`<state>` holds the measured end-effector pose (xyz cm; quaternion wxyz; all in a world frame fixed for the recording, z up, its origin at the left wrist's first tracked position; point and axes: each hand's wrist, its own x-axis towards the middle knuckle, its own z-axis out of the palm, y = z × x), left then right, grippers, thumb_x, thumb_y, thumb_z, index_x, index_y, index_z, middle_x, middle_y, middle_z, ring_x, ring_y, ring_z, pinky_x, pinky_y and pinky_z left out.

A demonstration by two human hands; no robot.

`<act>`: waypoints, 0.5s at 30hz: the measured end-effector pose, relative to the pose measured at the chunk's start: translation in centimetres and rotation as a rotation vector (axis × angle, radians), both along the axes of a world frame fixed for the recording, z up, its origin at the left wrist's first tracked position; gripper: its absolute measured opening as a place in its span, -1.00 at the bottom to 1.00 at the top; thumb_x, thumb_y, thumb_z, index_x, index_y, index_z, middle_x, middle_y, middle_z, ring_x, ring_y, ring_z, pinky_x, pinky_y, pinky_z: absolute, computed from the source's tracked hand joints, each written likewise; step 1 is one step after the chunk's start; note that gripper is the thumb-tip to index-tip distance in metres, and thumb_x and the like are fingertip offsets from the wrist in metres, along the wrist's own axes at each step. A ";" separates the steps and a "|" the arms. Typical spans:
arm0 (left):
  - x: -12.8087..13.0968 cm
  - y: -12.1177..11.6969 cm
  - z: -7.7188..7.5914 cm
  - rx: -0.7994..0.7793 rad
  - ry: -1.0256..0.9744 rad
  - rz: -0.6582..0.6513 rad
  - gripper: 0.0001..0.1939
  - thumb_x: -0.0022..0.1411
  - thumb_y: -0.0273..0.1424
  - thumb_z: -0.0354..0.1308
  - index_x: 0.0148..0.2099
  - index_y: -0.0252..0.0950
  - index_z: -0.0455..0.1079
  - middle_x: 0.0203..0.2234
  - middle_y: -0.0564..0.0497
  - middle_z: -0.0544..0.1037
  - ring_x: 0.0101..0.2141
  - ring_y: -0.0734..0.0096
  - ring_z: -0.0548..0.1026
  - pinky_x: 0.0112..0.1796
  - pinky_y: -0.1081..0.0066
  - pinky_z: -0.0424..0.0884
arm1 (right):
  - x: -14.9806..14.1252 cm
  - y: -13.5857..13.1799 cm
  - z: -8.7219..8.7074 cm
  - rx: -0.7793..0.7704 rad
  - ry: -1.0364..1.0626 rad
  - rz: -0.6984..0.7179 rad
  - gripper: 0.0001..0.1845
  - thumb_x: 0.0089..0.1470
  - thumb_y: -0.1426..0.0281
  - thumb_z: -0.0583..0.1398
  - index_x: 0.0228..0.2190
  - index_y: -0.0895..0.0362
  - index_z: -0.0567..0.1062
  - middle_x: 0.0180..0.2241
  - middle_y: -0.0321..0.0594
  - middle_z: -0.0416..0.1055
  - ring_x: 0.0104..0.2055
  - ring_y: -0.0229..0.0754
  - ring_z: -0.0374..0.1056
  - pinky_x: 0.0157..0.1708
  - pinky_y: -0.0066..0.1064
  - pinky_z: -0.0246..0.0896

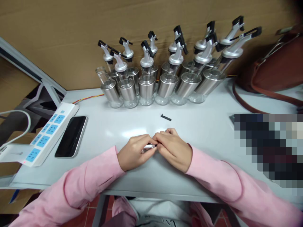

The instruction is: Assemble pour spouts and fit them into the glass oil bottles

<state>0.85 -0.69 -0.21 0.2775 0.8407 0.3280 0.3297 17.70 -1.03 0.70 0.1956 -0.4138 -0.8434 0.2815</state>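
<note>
Near the front middle of the table, my left hand [136, 151] is closed around a small silver bottle pourer [149, 146], mostly hidden by the fingers. My right hand [174, 148] meets it from the other side, fingers pinched at the pourer's dark end; exactly what they cover is hidden. A loose black lever-like piece [166, 117] lies on the table just beyond my hands. Behind it stand two rows of glass bottles with steel sleeves, such as this bottle [146, 90]. Most carry silver pourers with black flaps; the front-left bottle [110, 90] has a bare neck.
On the left lie a phone [71, 137] and a white power strip [53, 132] with blue sockets and a plugged-in charger [17, 153]. A brown bag [276, 63] with its strap rests at the back right. A pixelated patch covers the right side. Cardboard [82, 37] stands behind the bottles.
</note>
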 end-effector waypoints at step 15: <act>0.1 0.2 0.4 0.015 0.042 0.080 -0.94 0.17 -0.45 0.09 -0.37 -0.31 0.32 -0.55 0.08 0.44 -0.52 0.53 0.36 -0.44 0.52 0.27 | 1.6 1.6 0.5 -0.031 0.079 -0.075 -0.78 0.12 0.39 0.05 -0.51 0.14 0.41 -0.52 -0.25 0.42 -0.45 -0.25 0.30 -0.35 -0.39 0.12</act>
